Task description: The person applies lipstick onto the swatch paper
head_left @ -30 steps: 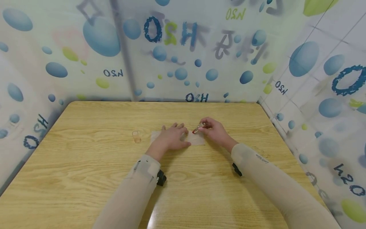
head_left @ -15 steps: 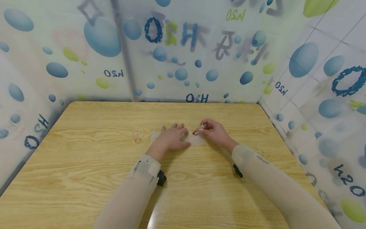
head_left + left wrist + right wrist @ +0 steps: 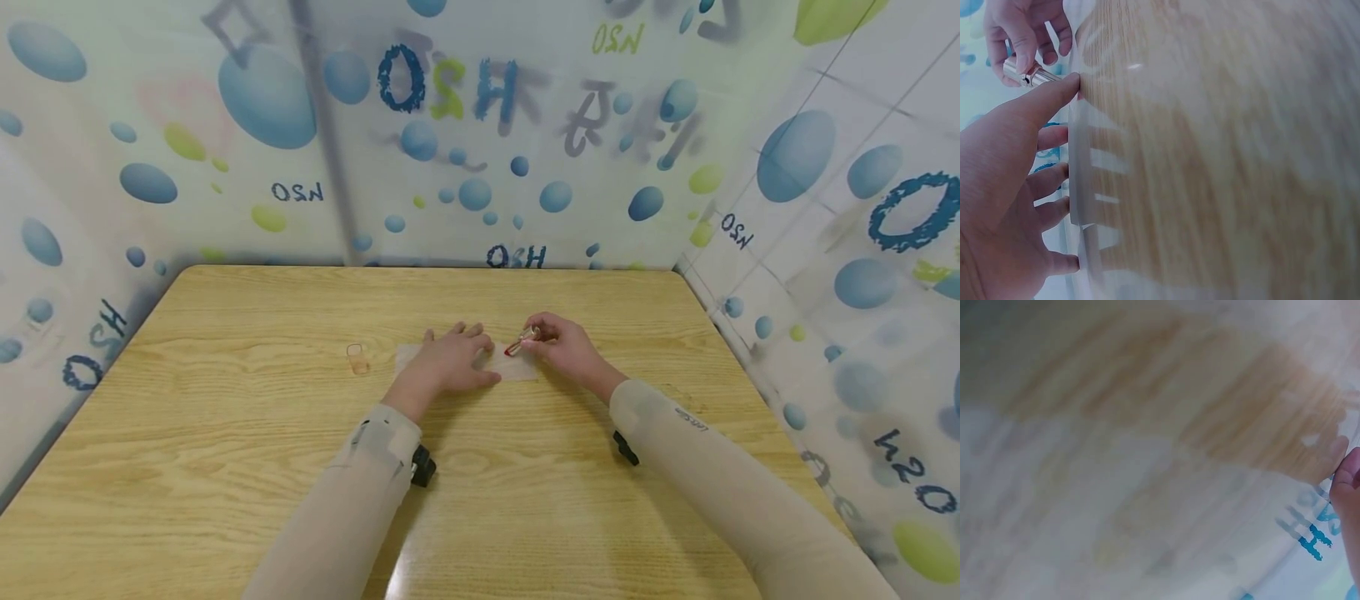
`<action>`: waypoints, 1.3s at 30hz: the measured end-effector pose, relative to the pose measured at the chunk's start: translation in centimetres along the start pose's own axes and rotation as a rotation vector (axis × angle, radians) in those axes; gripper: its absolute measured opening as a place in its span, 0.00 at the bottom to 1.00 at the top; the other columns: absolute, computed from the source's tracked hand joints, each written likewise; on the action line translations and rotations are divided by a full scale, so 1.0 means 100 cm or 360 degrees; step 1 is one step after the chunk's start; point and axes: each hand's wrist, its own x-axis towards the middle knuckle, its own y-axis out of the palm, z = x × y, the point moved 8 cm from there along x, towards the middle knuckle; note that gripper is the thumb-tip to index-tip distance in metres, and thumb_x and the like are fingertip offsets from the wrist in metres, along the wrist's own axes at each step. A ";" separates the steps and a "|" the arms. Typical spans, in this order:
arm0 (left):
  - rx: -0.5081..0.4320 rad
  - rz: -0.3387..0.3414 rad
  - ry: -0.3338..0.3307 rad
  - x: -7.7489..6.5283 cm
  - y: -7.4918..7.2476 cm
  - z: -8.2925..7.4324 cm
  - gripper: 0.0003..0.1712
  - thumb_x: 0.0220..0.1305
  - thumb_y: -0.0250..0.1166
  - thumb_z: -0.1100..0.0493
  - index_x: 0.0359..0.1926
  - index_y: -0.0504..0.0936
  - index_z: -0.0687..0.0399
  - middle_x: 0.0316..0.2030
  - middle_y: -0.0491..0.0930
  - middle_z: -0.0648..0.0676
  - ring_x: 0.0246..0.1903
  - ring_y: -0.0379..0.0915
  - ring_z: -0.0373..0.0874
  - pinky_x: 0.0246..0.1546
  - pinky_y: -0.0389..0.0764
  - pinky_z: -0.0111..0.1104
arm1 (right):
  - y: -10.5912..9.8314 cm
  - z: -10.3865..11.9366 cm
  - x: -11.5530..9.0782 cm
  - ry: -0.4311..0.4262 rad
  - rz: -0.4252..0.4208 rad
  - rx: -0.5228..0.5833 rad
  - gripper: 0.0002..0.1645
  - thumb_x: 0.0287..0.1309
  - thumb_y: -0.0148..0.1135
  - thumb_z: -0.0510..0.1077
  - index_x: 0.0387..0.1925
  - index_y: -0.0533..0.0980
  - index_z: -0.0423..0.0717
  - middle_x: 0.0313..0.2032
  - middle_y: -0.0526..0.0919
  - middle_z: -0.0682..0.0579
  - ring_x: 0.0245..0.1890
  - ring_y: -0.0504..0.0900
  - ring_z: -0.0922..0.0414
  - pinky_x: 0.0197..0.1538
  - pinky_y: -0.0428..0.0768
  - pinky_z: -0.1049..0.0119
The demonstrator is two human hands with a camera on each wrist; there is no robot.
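A lipstick (image 3: 523,339) with a red tip and a shiny metallic case is pinched between the thumb and fingers of my right hand (image 3: 568,347). It slants down to the left, its tip right at a thin white sheet of paper (image 3: 517,367). My left hand (image 3: 450,362) lies across the paper with fingers spread, hiding the sheet's middle. In the left wrist view the lipstick (image 3: 1035,75) shows beyond my left thumb. The right wrist view catches only part of my right hand (image 3: 1349,481) at its edge; the lipstick does not show there.
Left of the paper, a small clear rectangular piece (image 3: 357,359) with a pinkish outline lies on the wood-grain table (image 3: 262,433). Behind and to the sides stand walls (image 3: 480,150) printed with blue and green bubbles. Both wrists carry small black cameras (image 3: 423,467).
My right hand has shifted slightly down toward me, and the lipstick tip has moved a little nearer along the paper. The left hand has stayed in place.
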 end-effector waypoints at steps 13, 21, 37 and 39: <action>0.0048 -0.0007 -0.0006 0.001 0.001 0.000 0.36 0.73 0.62 0.30 0.74 0.74 0.36 0.85 0.55 0.52 0.86 0.45 0.58 0.78 0.47 0.74 | 0.001 0.004 -0.007 -0.0012 0.0042 -0.0053 0.15 0.73 0.68 0.46 0.57 0.81 0.49 0.49 0.87 0.46 0.54 0.85 0.48 0.51 0.82 0.57; 0.0045 -0.0003 -0.0009 0.001 0.001 0.000 0.37 0.72 0.62 0.30 0.75 0.74 0.37 0.85 0.55 0.52 0.86 0.44 0.58 0.78 0.47 0.74 | 0.002 0.004 -0.010 -0.0003 0.0058 -0.0056 0.15 0.72 0.69 0.46 0.57 0.81 0.50 0.49 0.88 0.48 0.55 0.85 0.48 0.56 0.84 0.53; 0.0047 -0.0003 -0.0010 0.003 0.003 0.002 0.38 0.72 0.62 0.29 0.76 0.73 0.36 0.85 0.54 0.52 0.86 0.43 0.58 0.79 0.46 0.74 | 0.003 0.007 -0.020 -0.0024 0.0083 -0.0041 0.14 0.72 0.70 0.46 0.55 0.82 0.51 0.49 0.87 0.48 0.53 0.85 0.50 0.56 0.84 0.54; 0.0045 0.0002 -0.0007 0.002 0.002 0.001 0.38 0.72 0.62 0.29 0.76 0.73 0.36 0.85 0.54 0.52 0.86 0.43 0.58 0.79 0.46 0.74 | 0.004 0.008 -0.021 -0.0015 0.0092 -0.0036 0.14 0.71 0.70 0.45 0.55 0.82 0.51 0.49 0.87 0.48 0.53 0.85 0.50 0.57 0.84 0.53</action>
